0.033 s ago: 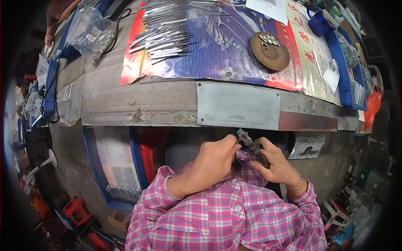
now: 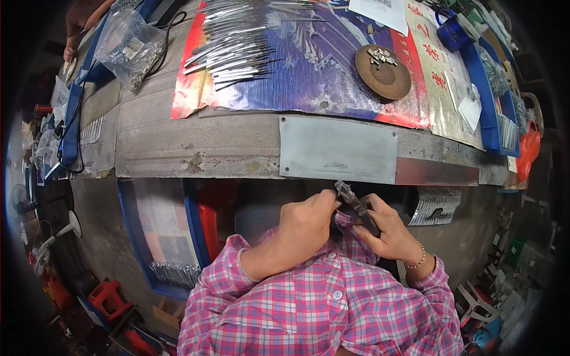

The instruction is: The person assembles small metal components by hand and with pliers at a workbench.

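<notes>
My right hand is closed round a dark metal hand tool that looks like pliers, its bright head tilted up and to the left, close to the table's front edge. My left hand is closed, fingertips beside the tool's head; what it pinches, if anything, is hidden. Both hands are over my lap. On the table, many thin metal rods lie in a heap at the left of a colourful sheet. A round wooden dish with small metal pieces stands farther right.
A grey metal plate is fixed to the table edge. Below left hangs an open blue-sided drawer with metal pieces. Blue bins and a blue mug stand at right, a clear plastic bag at left. Another person's arm shows far left.
My left hand has shifted very slightly, and the tool's head has tipped up a little. Everything on the table stays where it was.
</notes>
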The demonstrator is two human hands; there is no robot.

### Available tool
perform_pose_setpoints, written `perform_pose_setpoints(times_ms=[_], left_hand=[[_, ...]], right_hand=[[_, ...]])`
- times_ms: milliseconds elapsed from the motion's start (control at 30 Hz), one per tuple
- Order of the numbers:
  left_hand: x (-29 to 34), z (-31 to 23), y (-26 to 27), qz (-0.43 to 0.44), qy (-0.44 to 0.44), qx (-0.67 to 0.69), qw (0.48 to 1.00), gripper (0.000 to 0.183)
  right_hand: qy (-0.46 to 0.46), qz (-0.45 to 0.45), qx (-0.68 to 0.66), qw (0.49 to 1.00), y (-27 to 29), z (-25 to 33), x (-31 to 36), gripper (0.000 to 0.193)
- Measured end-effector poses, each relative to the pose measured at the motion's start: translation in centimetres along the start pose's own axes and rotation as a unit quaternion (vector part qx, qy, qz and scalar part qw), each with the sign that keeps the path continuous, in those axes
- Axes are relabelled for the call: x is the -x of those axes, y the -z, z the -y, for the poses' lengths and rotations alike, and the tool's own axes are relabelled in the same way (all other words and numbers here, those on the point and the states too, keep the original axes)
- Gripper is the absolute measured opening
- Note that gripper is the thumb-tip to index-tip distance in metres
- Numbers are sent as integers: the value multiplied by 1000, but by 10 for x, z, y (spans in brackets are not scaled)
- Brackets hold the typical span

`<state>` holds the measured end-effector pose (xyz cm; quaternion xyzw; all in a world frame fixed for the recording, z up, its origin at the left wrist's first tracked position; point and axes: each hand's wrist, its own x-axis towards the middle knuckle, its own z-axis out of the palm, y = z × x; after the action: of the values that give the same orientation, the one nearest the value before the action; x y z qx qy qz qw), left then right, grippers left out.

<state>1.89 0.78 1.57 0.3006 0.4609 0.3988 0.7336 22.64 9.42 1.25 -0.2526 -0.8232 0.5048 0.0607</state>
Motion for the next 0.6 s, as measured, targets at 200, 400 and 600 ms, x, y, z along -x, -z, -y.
perform_pose_setpoints(times_ms=[200,400,600], left_hand=[[-6,24,7,34,17,180,983,24],[-2,38,12,204,58,416,884,33],[1,32,9,73,12,206,976,26]], right_hand=[[-4,-10,18,1000,-5,-5,5,24],[40,56,-65,995,4,0,7,22],[10,33,-26,999,-5,3,8,22]])
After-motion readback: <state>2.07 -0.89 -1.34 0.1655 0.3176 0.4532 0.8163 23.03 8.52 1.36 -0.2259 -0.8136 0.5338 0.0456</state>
